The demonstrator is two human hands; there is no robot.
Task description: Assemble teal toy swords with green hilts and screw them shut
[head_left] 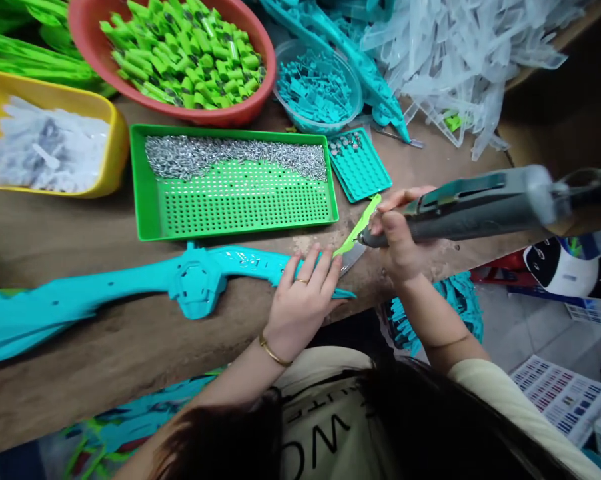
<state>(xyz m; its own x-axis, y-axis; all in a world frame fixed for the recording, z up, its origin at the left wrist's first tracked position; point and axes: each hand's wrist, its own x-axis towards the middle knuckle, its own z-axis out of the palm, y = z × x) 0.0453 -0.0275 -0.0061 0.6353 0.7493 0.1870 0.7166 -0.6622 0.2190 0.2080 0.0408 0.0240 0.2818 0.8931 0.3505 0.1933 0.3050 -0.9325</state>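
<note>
A long turquoise plastic toy gun half [195,283] lies across the work table. My left hand [305,287] rests over its right end, fingers stretched across the top and thumb at the near edge, so part of it is hidden. In my right hand [403,243] is a grey electric screwdriver [480,203], held nearly level with its tip pointing left. That tip is close to a lime green strip [359,227] and a translucent piece [351,258] beyond my left fingertips; whether it touches them I cannot tell.
A green perforated tray [235,230] of screws stands behind the gun half. Around it are a small turquoise tray [368,180], a red basin [90,47] of lime parts, a clear tub [350,117], a yellow bin [118,147] and piled translucent parts [455,60].
</note>
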